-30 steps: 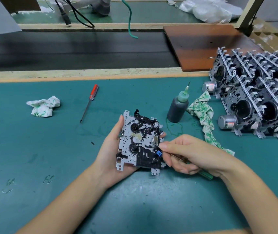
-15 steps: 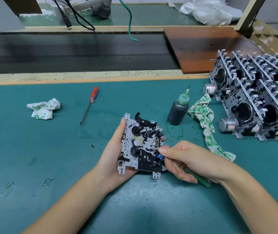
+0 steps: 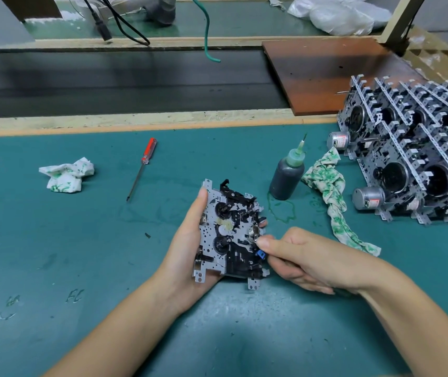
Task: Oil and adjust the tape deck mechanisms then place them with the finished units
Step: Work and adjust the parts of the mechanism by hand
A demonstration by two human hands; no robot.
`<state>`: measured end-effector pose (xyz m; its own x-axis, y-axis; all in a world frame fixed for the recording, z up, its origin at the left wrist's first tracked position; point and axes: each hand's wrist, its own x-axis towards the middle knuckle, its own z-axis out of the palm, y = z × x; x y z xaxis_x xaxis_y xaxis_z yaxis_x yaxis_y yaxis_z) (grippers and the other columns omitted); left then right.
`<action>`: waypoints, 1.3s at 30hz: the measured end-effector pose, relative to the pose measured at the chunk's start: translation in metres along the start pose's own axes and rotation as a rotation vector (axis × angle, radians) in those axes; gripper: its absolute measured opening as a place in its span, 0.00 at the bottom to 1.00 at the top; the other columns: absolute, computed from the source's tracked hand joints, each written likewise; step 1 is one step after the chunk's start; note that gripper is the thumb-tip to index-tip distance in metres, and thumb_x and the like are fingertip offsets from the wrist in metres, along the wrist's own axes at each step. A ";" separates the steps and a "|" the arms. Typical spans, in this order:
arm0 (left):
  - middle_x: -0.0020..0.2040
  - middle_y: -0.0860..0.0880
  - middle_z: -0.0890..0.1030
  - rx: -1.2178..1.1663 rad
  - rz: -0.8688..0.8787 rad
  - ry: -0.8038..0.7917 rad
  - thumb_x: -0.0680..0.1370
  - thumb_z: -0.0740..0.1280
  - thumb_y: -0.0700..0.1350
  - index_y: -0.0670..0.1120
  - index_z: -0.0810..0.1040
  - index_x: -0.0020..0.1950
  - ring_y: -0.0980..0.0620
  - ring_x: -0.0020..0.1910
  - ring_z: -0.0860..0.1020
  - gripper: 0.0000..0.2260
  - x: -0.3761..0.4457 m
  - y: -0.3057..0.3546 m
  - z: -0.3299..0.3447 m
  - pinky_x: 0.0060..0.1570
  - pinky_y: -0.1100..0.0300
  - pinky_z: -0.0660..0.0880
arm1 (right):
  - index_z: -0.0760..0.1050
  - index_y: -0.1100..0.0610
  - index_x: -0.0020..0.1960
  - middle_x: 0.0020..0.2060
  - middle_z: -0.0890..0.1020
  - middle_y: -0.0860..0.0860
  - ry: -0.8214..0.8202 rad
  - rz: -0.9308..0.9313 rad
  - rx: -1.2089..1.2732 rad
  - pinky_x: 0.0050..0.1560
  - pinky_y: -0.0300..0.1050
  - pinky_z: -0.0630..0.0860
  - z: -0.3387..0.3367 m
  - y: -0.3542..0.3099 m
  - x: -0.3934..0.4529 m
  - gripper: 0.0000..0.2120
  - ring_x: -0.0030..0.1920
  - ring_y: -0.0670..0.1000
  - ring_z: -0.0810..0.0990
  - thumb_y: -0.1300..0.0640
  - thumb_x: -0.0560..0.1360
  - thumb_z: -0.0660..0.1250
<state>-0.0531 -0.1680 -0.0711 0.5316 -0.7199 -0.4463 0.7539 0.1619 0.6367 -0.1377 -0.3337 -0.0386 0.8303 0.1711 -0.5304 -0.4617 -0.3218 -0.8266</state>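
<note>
Since earlier frame: right hand (image 3: 307,259) shifted slightly up along mechanism's right edge, green tool handle now almost hidden under palm. Tape deck mechanism (image 3: 231,232) held above green mat (image 3: 54,254), face up, cradled in left hand (image 3: 187,246): thumb curled on left edge, fingers beneath. Right hand fingers curled, pinching thin tool, tip at metal part on right side. Oil bottle (image 3: 286,175) upright beyond; finished units (image 3: 413,159) stacked far right.

Head-worn view, close, down onto bench (image 3: 81,254)
</note>
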 end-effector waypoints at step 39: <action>0.56 0.39 0.82 0.090 -0.373 -0.370 0.66 0.76 0.58 0.40 0.83 0.56 0.41 0.55 0.81 0.27 -0.023 0.044 -0.021 0.55 0.47 0.77 | 0.72 0.48 0.66 0.57 0.76 0.44 0.499 -0.379 -1.022 0.57 0.38 0.61 -0.011 0.010 -0.002 0.30 0.59 0.45 0.70 0.37 0.68 0.69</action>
<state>-0.0239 -0.1298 -0.0456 0.0503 -0.9100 -0.4116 0.8209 -0.1971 0.5360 -0.1403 -0.3471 -0.0440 0.9937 0.1074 0.0325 0.1122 -0.9582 -0.2631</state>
